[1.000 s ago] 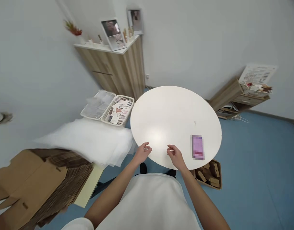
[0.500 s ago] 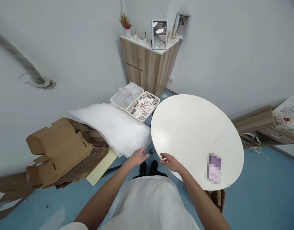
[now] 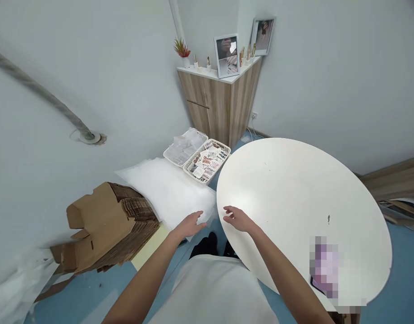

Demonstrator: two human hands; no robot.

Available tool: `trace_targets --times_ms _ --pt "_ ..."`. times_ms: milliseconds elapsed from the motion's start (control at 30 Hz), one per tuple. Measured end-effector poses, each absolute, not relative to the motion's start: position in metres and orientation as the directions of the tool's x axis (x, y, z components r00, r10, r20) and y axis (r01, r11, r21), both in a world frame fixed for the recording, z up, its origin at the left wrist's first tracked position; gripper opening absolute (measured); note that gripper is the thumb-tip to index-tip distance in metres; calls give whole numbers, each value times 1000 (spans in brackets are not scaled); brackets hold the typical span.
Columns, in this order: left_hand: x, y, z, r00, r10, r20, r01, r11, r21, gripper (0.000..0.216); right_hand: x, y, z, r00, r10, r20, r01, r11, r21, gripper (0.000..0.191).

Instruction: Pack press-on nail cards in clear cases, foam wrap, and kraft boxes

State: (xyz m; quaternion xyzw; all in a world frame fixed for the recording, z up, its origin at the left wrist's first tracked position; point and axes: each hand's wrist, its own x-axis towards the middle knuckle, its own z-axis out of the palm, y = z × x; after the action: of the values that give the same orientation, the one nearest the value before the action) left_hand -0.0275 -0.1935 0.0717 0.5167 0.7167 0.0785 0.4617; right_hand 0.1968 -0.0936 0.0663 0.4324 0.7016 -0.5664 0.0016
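My left hand (image 3: 192,224) is held out over the near edge of a pile of white translucent sheets (image 3: 166,189), fingers apart and holding nothing. My right hand (image 3: 239,219) reaches forward at the left rim of a round white table (image 3: 294,180), its fingers also apart with nothing in them. Ahead of both hands stand two white baskets. The right basket (image 3: 204,181) holds many small printed cards (image 3: 209,159); the left basket (image 3: 169,157) holds clear plastic packets (image 3: 188,146).
Flattened brown cardboard boxes (image 3: 98,225) are stacked on the left. A blurred-out purple item (image 3: 325,265) lies on the table's near right. Behind, a wooden corner cabinet (image 3: 213,103) carries picture frames (image 3: 228,56) and a potted plant (image 3: 182,49). Wooden furniture (image 3: 392,175) stands at right.
The view has shifted so that the table looks nearer and larger. My feet have changed position, as in a step. Both hands stay raised, apart and without anything in them.
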Motion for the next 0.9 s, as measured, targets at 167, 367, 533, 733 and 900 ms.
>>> trace_targets --times_ms 167,367,533,733,900 --pt "-48 -172 67 -119 872 -474 659 426 619 59 171 -64 65 -645 601 -472 610 34 -792 43" --pt "-91 -119 58 -223 946 -235 712 322 624 39 124 -23 57 -629 649 -428 610 72 -789 36" --pt "-129 -48 48 -220 954 -203 726 299 619 34 73 21 47 -547 734 -403 636 52 -770 31" --pt "-159 18 18 -126 919 -373 800 316 509 28 12 54 18 -490 771 -407 728 105 -678 28" --pt "-154 31 -4 -74 890 -450 852 291 436 31 -12 51 -8 -383 829 -408 788 63 -612 38"
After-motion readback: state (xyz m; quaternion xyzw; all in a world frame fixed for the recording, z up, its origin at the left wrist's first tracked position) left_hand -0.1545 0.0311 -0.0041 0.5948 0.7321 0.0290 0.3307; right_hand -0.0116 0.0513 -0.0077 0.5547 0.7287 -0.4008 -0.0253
